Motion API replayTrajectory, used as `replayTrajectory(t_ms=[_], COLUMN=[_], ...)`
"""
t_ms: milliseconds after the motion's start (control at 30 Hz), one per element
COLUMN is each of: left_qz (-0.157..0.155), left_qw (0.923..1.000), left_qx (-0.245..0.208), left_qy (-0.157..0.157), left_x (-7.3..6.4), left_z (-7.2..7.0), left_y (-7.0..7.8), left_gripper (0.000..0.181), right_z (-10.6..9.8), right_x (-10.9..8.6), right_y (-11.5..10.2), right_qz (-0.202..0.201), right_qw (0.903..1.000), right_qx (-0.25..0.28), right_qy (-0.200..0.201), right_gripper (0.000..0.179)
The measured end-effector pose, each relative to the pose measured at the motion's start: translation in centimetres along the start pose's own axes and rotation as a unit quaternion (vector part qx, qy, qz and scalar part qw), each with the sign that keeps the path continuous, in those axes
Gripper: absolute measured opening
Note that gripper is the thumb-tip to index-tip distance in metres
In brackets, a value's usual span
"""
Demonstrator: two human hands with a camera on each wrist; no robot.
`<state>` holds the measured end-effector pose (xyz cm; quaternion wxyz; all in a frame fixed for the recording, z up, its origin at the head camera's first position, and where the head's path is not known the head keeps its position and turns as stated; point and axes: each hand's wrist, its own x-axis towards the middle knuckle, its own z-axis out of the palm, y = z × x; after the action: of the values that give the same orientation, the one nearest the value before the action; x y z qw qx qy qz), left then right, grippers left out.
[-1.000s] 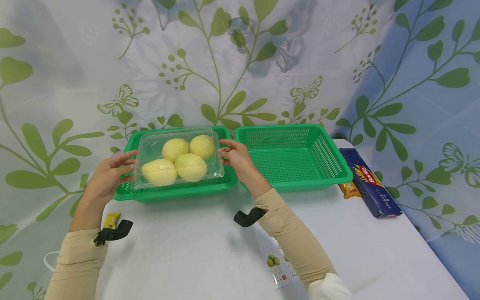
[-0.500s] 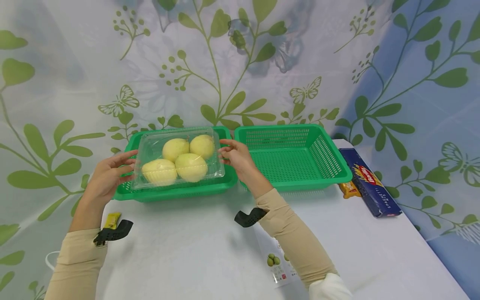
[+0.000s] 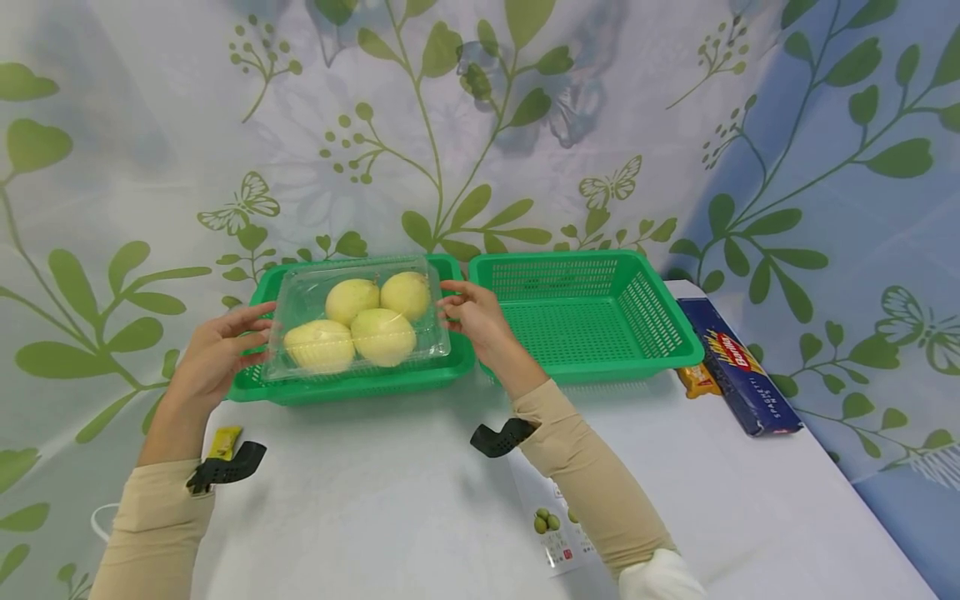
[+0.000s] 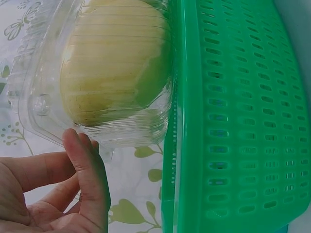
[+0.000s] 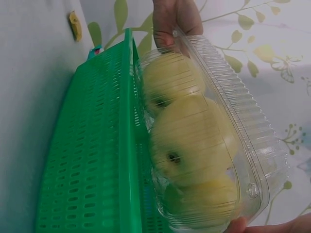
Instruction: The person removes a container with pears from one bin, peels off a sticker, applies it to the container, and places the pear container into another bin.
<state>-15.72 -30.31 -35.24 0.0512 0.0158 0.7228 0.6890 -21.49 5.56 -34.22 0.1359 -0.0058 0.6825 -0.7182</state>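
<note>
A clear plastic clamshell container [image 3: 300, 300] holding several yellow-green pears [image 3: 383, 337] is held between my two hands over the left green basket [image 3: 360, 387]. At its left end my left hand [image 3: 228, 346] grips the rim with fingertips and thumb; in the left wrist view, the fingertips [image 4: 73, 141] sit right at the container's corner. My right hand [image 3: 476, 321] grips the opposite end. In the right wrist view the container [image 5: 243, 126] is tilted beside the basket wall [image 5: 92, 145], its lid down, with the left hand [image 5: 177, 22] at the far end.
A second green basket [image 3: 592, 367] stands at the right. Beyond it lie a blue spaghetti box [image 3: 738, 367] and an orange packet [image 3: 700, 380]. A small yellow packet [image 3: 224, 442] lies near the left wrist; a printed clear bag [image 3: 551, 525] lies by the right forearm.
</note>
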Motion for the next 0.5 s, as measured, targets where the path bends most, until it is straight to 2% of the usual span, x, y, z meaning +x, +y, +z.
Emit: replayTrajectory(t_ms=[500], left_qz=[0.0], left_qw=[1.0], left_qx=[0.004], left_qy=[-0.001], left_x=[-0.03], left_z=[0.08], left_y=[0.07], left_gripper=[0.055], right_z=[-0.08], right_x=[-0.07], right_y=[0.07], right_qz=[-0.005], right_qw=[1.0], right_qx=[-0.002], right_qy=[0.001], right_gripper=[0.042])
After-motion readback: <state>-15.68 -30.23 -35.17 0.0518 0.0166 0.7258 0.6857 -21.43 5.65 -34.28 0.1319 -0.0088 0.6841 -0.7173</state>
